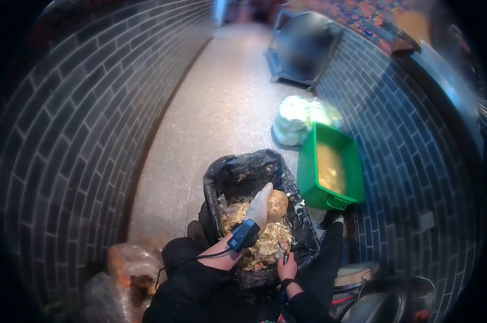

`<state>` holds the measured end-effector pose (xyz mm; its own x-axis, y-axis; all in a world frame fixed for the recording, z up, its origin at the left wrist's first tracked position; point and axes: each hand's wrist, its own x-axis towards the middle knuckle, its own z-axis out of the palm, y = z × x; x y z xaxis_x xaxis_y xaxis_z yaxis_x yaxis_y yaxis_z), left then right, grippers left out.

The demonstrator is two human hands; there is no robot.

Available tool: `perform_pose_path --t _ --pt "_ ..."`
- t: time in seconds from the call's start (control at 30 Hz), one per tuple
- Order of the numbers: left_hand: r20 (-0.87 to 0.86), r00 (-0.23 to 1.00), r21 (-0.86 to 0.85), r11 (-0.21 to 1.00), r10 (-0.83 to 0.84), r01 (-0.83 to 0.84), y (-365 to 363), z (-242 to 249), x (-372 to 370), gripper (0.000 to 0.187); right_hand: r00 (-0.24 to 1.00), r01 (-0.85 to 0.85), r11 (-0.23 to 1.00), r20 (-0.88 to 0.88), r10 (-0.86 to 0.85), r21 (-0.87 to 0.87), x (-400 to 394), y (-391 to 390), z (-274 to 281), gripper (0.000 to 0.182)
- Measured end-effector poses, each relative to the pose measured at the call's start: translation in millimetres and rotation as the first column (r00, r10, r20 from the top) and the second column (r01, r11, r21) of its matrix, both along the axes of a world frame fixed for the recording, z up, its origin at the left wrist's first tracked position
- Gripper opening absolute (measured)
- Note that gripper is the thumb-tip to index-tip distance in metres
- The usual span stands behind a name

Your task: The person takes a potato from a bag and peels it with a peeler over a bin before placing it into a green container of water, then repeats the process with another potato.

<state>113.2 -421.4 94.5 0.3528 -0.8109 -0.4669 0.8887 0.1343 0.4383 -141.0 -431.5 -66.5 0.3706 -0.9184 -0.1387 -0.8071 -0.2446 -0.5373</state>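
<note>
A bin lined with a black bag [238, 169] stands between my legs, with a heap of pale peelings [273, 242] inside. My left hand [258, 209], in a whitish glove, grips a large brown potato [278, 204] from its left side, above the peelings. A dark device is strapped at that wrist, and a cable runs from it. Low on the right side of the bin, my bare right hand [287, 267] is closed around the handle of a peeler [284, 251]. The peeler's head points up toward the potato, apart from it.
Right of the bin is a green crate [306, 177] with yellowish contents. Behind it sit full whitish bags [294, 121]. A clear plastic bag [133, 264] lies at lower left, metal pans [380, 307] at lower right. Brick walls flank the floor [200, 107]; a dark framed object [302, 46] stands farther off.
</note>
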Motion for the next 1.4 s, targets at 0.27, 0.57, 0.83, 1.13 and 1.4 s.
perform_pose_path --t 0.27,0.57,0.83,1.13,1.4 --pt "0.013 0.998 0.005 0.998 0.065 -0.065 2 8 2 0.036 0.999 0.030 0.999 0.038 -0.029 -0.026 2 -1 -6 0.031" --pt "0.035 0.998 0.043 0.998 0.046 -0.047 7 26 -17 0.040 0.997 0.021 0.998 0.074 -0.017 -0.058 -2 -2 -13 0.031" --pt "0.045 0.997 0.108 0.991 0.069 -0.074 13 12 -25 0.040 0.995 0.013 0.999 0.103 -0.009 -0.039 -2 -3 -7 0.032" --pt "0.038 0.995 -0.024 0.996 0.093 -0.092 15 -11 -18 0.037 0.998 -0.028 1.000 0.061 0.028 -0.002 -5 -6 -8 0.045" --pt "-0.022 0.997 0.034 0.997 0.070 -0.069 -2 3 -13 0.049 0.998 -0.002 1.000 -0.055 0.003 0.013 1 -5 -8 0.038"
